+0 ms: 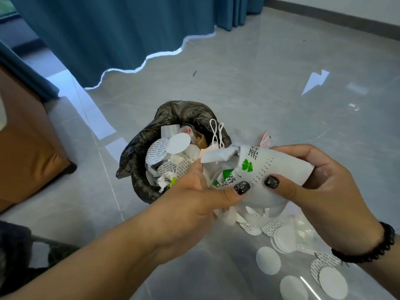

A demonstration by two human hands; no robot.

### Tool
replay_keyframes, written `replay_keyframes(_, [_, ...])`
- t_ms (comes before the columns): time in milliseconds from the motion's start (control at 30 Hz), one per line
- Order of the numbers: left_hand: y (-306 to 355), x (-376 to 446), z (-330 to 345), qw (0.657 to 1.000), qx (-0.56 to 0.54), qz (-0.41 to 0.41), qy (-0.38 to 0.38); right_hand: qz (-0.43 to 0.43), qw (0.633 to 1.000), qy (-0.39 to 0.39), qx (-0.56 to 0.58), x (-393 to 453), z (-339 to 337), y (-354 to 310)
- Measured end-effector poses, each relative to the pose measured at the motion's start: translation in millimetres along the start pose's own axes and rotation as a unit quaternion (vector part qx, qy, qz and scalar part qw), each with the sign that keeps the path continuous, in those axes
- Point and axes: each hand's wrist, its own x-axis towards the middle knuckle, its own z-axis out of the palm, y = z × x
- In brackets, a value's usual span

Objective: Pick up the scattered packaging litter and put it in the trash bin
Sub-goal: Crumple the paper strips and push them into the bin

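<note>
Both hands held one crumpled white wrapper [266,169] with green print, just right of the trash bin [138,169] and above the floor [259,83]. Left hand [190,200]: thumb pressed on the wrapper's lower edge, the other fingers curled behind it, mostly hidden. Right hand [320,191]: thumb on the printed face, fingers wrapped round the far end. More small white scraps [225,215] hung beneath the left hand's grip; whether they were pinched or only caught could not be told.

Bin lined with a black bag [173,113], already heaped with round white seals and torn paper close to the rim. More round white discs [268,260] and clear film lay on the floor below the right wrist.

Risks, as judged: the wrapper was beside the opening rather than over it, so an early release would likely drop it back on the floor. The loose scraps might shed on the way across. The heap being high, a light wrapper could slide off or spring open and spill over the rim.
</note>
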Motion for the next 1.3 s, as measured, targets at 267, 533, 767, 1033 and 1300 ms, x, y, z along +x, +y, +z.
replay_keyframes(267, [7, -7, -8, 0.994, -0.029, 0.013, 0.1, -0.194, 0.951, -0.046, -0.235, 12, 20, 16])
replay_keyframes(533, [43, -14, -43, 0.89, 0.332, 0.199, 0.242, -0.118, 0.951, -0.135, -0.251, 38, 32, 11])
replay_keyframes(767, [50, -13, -63, 0.663, 0.659, 0.255, 0.249, -0.09, 0.87, -0.17, -0.454, 45, 15, 44])
replay_keyframes(1033, [25, 14, -83, 0.647, 0.712, 0.128, 0.241, -0.107, 0.77, -0.244, -0.58, 40, 11, 62])
replay_keyframes(1300, [1, 43, -100, 0.678, 0.696, 0.028, 0.235, -0.15, 0.769, -0.219, -0.582, 39, 10, 75])
